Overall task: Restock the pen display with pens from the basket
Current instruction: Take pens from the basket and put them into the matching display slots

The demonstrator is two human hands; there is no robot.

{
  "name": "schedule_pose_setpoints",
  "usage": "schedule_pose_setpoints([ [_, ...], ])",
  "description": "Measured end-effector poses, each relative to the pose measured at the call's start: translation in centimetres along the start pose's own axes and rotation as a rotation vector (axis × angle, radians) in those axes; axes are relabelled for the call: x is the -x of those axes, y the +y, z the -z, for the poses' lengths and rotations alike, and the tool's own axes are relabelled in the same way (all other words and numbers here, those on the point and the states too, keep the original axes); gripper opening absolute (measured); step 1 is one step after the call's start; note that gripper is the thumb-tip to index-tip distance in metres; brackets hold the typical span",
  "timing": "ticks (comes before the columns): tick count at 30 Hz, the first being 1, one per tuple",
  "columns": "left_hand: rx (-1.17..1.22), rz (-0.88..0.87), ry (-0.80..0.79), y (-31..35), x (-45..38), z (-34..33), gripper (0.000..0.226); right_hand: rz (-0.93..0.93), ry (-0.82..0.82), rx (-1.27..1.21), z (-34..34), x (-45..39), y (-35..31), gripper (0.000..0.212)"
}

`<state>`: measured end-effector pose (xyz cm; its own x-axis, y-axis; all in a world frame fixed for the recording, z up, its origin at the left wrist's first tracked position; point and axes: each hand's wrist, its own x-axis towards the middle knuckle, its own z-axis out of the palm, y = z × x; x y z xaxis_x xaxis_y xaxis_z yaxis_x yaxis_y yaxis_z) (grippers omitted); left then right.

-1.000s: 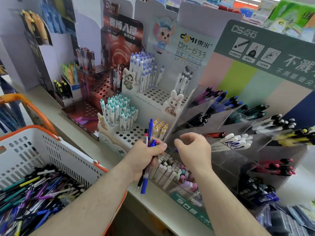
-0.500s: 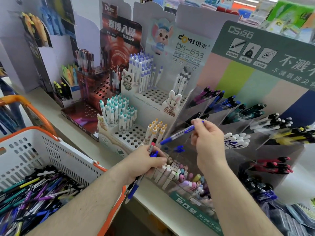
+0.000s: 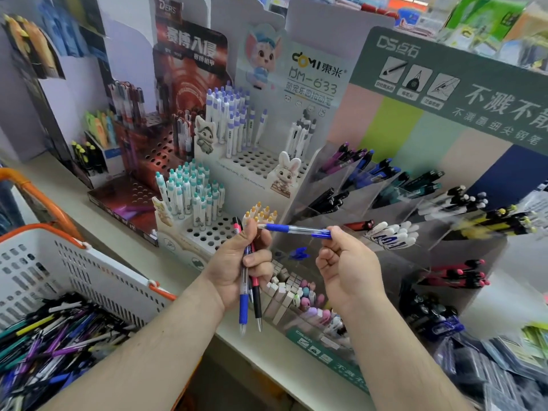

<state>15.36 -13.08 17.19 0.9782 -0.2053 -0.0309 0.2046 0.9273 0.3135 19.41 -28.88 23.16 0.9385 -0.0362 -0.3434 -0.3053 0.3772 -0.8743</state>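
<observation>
Just in front of the clear pen display (image 3: pixel 370 203), between its lower compartments and my chest, my right hand (image 3: pixel 347 262) pinches a blue pen (image 3: pixel 296 230) at its clip end, fingers curled round it. The pen lies almost level, its long axis running across the front of the display, tip toward my left hand (image 3: pixel 237 259) and apparently touching that thumb. My left hand is clamped round a small bundle of pens (image 3: pixel 250 280), a blue one and a red-and-black one at least, which hang tips down, upright against the display's front edge.

What the next move turns on, as I judge it: the display's compartments slope back and up, away from me, while the blue pen sits crosswise to them. The right hand is the nearer one to the display, so it should swing the pen end-on to the opening. The blue-pen compartment (image 3: pixel 367 170) sits in the display's upper row, above and behind the grip.

Left of the display, the basket (image 3: pixel 98 271) holds a heap of mixed pens, well apart from both hands.
</observation>
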Motion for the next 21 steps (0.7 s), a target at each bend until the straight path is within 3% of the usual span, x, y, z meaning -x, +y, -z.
schedule_pose_setpoints([
  [5, -0.023, -0.049, 0.09, 0.4, 0.2, 0.4, 0.041, 0.411, 0.171, 0.24, 1.2, -0.6, -1.3, 0.018],
  [8, -0.14, -0.073, 0.225, 0.3, 0.4, 0.2, 0.022, 0.515, 0.172, 0.51, 1.2, -1.6, -0.3, 0.018],
  [12, -0.312, -0.089, 0.331, -0.2, 0.8, -0.5, 0.015, 0.535, 0.114, 0.918, 0.4, -3.1, 2.1, 0.011],
  [21, -0.634, -0.163, 0.423, -0.4, 1.4, -0.4, 0.008, 0.34, -0.042, 1.359, -1.1, -4.5, 3.3, 0.024],
])
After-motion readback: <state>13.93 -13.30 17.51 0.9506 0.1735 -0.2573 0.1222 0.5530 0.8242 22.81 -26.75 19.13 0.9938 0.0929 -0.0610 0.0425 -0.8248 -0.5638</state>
